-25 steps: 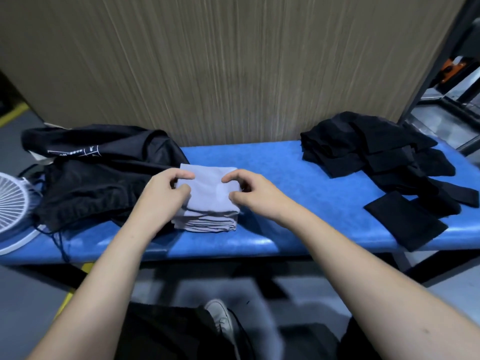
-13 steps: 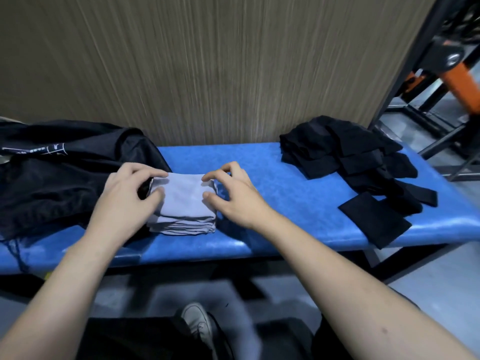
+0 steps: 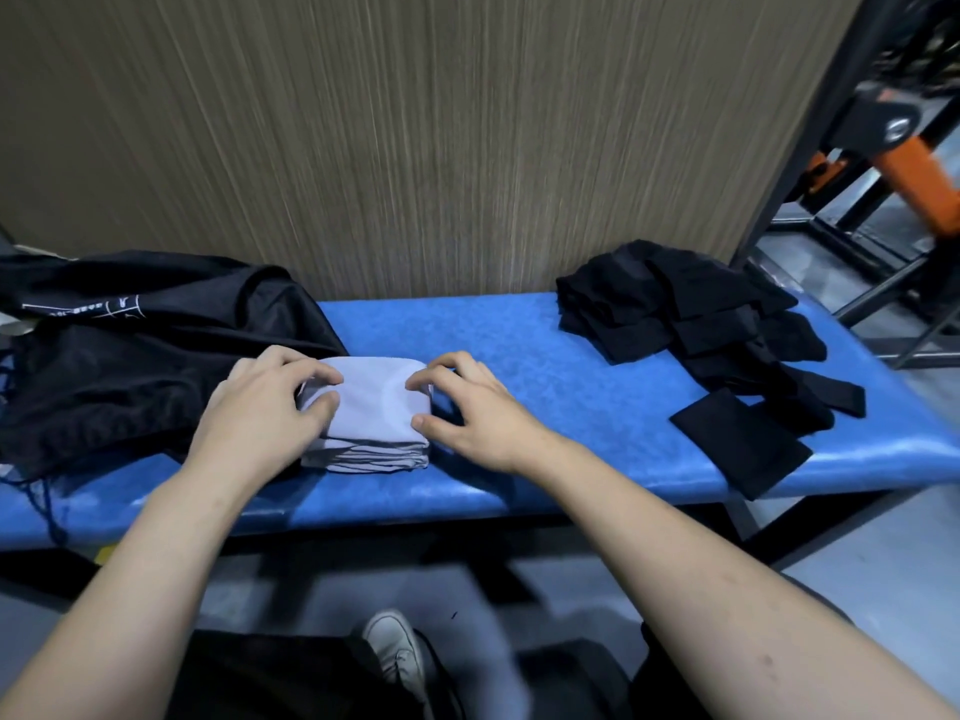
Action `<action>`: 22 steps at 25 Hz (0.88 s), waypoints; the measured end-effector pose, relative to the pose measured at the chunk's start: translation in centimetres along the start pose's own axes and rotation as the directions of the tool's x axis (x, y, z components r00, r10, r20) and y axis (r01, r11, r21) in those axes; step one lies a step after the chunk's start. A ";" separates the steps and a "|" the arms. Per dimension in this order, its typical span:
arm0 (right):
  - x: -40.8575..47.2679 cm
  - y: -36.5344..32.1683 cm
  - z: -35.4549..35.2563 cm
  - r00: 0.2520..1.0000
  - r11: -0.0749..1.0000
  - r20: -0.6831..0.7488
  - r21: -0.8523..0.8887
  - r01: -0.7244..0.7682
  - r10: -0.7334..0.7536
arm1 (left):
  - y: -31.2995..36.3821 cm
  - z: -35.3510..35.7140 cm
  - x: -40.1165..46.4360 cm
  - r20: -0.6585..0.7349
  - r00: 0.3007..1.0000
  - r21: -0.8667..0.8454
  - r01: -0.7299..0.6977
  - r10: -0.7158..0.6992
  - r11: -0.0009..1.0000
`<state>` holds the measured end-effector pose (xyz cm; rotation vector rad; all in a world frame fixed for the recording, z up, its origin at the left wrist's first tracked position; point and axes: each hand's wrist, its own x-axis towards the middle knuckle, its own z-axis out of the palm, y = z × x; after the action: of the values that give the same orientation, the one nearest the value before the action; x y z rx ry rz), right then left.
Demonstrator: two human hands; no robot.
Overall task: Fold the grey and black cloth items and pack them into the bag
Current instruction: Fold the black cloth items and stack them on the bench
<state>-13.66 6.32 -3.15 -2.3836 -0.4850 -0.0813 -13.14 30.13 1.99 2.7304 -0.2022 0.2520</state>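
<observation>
A stack of folded grey cloths [image 3: 371, 413] lies in the middle of the blue bench [image 3: 545, 402]. My left hand [image 3: 265, 407] grips the stack's left side, fingers curled over its top edge and thumb on top. My right hand [image 3: 467, 407] holds the right side, fingertips on the top cloth and thumb against the near corner. A black drawstring bag [image 3: 130, 350] lies crumpled at the left, touching the stack's far left corner. A heap of black cloths [image 3: 691, 314] sits at the right, with one folded black piece [image 3: 740, 446] at the bench's front edge.
A wood-grain panel [image 3: 415, 148] stands right behind the bench. Black metal frames and orange equipment [image 3: 904, 163] stand at the far right. My shoe [image 3: 397, 652] shows on the grey floor below the bench.
Both hands have closed in on the sides of the grey stack and settled lower on it. The camera has turned right; the white fan at the left has left the view.
</observation>
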 end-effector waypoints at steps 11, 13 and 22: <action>-5.3 3.0 -6.8 0.998 0.968 -0.027 -0.244 -0.057 0.052 | 9.1 2.4 0.8 -0.176 0.954 -0.012 -0.250 0.244 0.968; -7.1 4.2 -8.4 0.996 0.959 -0.036 -0.271 -0.086 0.079 | 11.5 3.8 1.0 -0.148 0.943 -0.010 -0.304 0.299 0.953; -15.8 10.2 -15.7 0.954 0.881 -0.126 -0.366 -0.300 0.273 | 22.1 11.3 0.0 0.105 0.864 -0.093 -0.485 0.493 0.869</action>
<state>-23.50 -16.02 -0.56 -2.7981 -0.0769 -0.1367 -15.32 5.50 -0.17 2.5862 -0.9315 0.2044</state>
